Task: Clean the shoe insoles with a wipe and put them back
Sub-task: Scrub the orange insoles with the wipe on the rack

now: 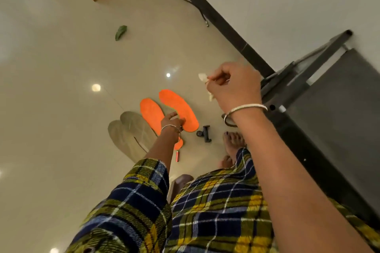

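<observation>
Two flat orange foam insoles [151, 112] side by side, nearly touching, on glossy cream floor tiles [61, 88]. Left hand [172, 122] down between them, thumb and curled fingers seemingly pinching the inner edge of the right-hand insole [177, 107]. Right hand [232, 84] high above the floor, fingers curled tight, pinching a crumpled white wipe [202, 77], scraps showing on both sides of the fist. Near the insoles: two pale grey sole-shaped pieces [131, 131], a small black clamp-like object [204, 133], a thin red tube [177, 156].
</observation>
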`<state>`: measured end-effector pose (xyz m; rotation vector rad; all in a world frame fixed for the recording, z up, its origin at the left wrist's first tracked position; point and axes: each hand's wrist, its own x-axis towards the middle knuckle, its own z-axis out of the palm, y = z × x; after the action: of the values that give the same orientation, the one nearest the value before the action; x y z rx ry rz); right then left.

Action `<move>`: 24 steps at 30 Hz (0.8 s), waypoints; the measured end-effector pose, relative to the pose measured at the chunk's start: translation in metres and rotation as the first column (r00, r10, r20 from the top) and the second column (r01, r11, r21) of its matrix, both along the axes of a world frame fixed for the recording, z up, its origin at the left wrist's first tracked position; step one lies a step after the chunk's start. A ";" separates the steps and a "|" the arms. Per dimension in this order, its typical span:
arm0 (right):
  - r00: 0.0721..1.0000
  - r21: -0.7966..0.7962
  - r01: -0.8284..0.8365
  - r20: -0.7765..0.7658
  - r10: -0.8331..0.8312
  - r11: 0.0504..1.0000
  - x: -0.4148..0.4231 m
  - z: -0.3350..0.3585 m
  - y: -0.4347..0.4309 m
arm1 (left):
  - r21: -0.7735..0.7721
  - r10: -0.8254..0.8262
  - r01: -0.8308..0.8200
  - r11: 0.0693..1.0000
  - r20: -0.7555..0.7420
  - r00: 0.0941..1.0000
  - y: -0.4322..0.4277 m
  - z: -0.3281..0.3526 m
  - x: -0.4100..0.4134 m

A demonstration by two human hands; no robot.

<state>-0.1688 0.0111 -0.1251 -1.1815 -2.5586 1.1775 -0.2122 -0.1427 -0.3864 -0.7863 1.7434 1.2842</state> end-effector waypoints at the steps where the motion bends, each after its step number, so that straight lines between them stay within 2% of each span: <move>1: 0.998 0.025 -0.047 0.033 0.046 0.999 0.003 -0.005 0.000 | -0.018 0.007 -0.007 1.000 0.003 1.000 -0.001 -0.010 0.003; 4: 0.992 0.036 -0.106 0.080 0.102 0.994 0.011 -0.015 0.003 | -0.078 0.000 0.002 0.997 0.015 1.000 -0.009 -0.026 0.009; 7: 0.988 0.053 -0.133 0.090 0.128 0.990 0.017 -0.018 0.008 | -0.103 -0.034 0.043 0.994 0.091 0.995 -0.020 -0.035 0.014; 13: 0.985 0.019 -0.152 0.083 0.150 0.988 0.018 -0.023 0.006 | -0.284 -0.282 0.301 0.910 0.105 0.954 -0.056 -0.059 0.025; 17: 0.979 0.004 -0.184 0.093 0.183 0.983 0.016 -0.026 0.005 | -0.165 -0.458 0.494 0.853 0.215 0.863 -0.053 -0.055 0.032; 20: 0.979 -0.012 -0.177 0.106 0.177 0.984 0.018 -0.029 0.008 | -0.085 -0.392 0.429 0.899 0.277 0.877 -0.043 -0.052 0.032; 22: 0.978 -0.027 -0.172 0.111 0.174 0.985 0.020 -0.030 0.011 | -0.079 -0.411 0.445 0.892 0.271 0.870 -0.038 -0.062 0.032; 24: 0.979 -0.031 -0.169 0.111 0.172 0.985 0.021 -0.031 0.013 | -0.176 -0.420 0.473 0.863 0.270 0.866 -0.034 -0.068 0.033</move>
<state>-0.1478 0.0237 -0.1559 -1.0811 -2.7875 1.2067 -0.1791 -0.1768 -0.4543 -0.5760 1.7769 0.6541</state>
